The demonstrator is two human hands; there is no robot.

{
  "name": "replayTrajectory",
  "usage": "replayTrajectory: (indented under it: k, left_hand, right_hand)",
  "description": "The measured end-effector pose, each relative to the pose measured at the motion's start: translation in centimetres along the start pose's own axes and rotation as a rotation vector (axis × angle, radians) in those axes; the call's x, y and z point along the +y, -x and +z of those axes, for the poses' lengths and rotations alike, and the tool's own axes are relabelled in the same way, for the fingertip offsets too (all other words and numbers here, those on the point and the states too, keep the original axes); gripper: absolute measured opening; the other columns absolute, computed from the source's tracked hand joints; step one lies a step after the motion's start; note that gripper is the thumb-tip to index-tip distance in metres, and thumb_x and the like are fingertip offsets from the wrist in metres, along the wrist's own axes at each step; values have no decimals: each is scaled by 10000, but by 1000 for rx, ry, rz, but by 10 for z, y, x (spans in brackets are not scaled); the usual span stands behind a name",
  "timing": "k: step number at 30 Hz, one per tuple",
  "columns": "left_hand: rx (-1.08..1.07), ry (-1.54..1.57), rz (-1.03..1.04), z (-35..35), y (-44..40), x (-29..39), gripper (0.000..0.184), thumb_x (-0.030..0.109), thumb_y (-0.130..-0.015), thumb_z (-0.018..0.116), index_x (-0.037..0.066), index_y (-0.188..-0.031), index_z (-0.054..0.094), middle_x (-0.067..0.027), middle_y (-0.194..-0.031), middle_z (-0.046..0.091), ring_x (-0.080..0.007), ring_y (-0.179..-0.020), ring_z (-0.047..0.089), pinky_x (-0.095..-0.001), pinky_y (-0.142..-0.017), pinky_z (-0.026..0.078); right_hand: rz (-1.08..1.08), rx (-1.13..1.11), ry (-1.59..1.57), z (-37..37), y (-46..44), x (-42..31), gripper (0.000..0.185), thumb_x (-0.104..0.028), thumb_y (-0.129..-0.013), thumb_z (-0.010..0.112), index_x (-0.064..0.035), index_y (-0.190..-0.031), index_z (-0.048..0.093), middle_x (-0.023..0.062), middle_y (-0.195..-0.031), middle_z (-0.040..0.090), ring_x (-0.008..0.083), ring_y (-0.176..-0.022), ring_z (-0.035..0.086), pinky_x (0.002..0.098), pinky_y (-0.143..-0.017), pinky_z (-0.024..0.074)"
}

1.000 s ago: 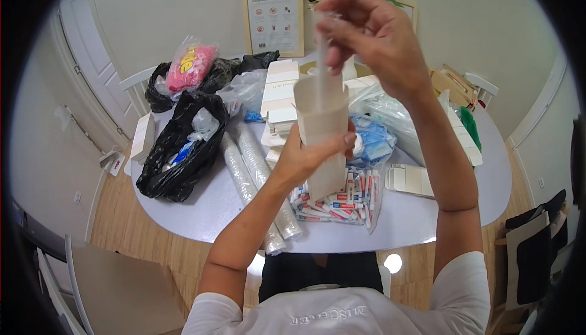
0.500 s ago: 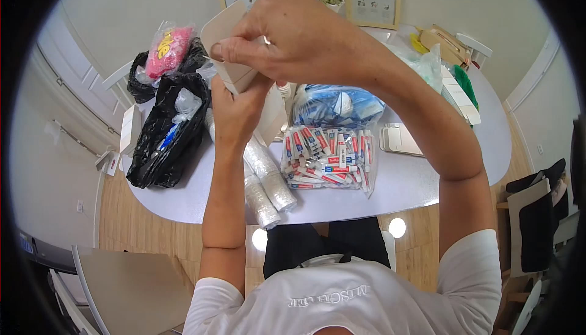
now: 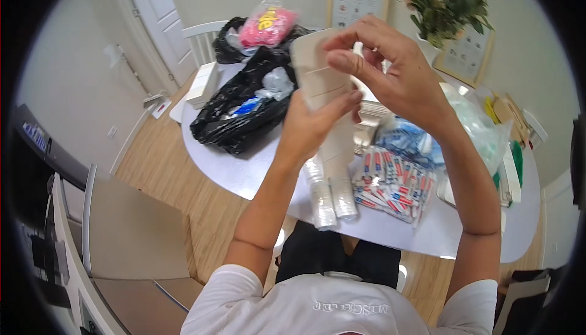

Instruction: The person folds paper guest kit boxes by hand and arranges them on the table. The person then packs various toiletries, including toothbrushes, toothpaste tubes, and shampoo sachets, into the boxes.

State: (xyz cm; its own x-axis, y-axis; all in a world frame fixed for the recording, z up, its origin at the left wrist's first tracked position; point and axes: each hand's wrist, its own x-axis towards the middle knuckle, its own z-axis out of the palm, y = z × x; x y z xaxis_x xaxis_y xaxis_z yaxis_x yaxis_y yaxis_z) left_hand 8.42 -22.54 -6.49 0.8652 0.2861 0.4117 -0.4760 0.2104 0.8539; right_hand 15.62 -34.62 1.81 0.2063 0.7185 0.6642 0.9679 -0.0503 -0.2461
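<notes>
Right fingers [image 3: 343, 61] lowered to flap [image 3: 313, 47] | left fingers [image 3: 339, 105] hold carton [image 3: 337, 147]

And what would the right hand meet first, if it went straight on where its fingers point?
Probably the flap of the pale carton in the left hand; whether the right hand already touches it is unclear.

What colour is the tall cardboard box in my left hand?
The tall cardboard box in your left hand is off-white, best seen in the head view.
</notes>
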Motion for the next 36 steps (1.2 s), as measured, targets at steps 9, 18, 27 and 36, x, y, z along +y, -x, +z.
replayTrajectory:
  k: [9, 18, 27, 36]
  left_hand:
    - [405, -163, -207, -142, 57, 15, 388, 217, -742, 661, -35, -1005, 529, -140, -1009, 600, -225, -659, 625, -325, -543, 503]
    - [408, -10, -549, -182, 102, 8, 456, 227, -727, 664, -23, -1071, 497, -127, -1006, 567, -240, -649, 640, -336, -532, 513]
    - [387, -36, -557, -172, 109, 3, 529, 217, -727, 666, -41, -1143, 463, -138, -1101, 551, -217, -642, 633, -323, -526, 517]
    - [254, -145, -530, -167, 112, 5, 513, 192, -732, 684, -46, -1140, 483, -141, -1127, 565, -182, -630, 616, -313, -555, 518]
  right_hand:
    - [-211, -266, -297, 212, -66, 67, 245, -12, -778, 501, -18, -998, 608, 149, -955, 626, 306, -884, 595, 361, -801, 460]
    - [-60, -1107, -146, 206, -42, 60, 307, 11, -689, 497, -47, -935, 670, 104, -884, 660, 264, -834, 614, 333, -743, 470]
    - [85, -543, -86, 272, -68, 43, 179, -154, -659, 706, -26, -781, 674, 173, -778, 651, 306, -780, 636, 381, -689, 502]
    - [466, -549, -349, 245, -61, 45, 197, -145, -638, 759, -6, -715, 641, 77, -626, 638, 141, -621, 632, 290, -516, 487]
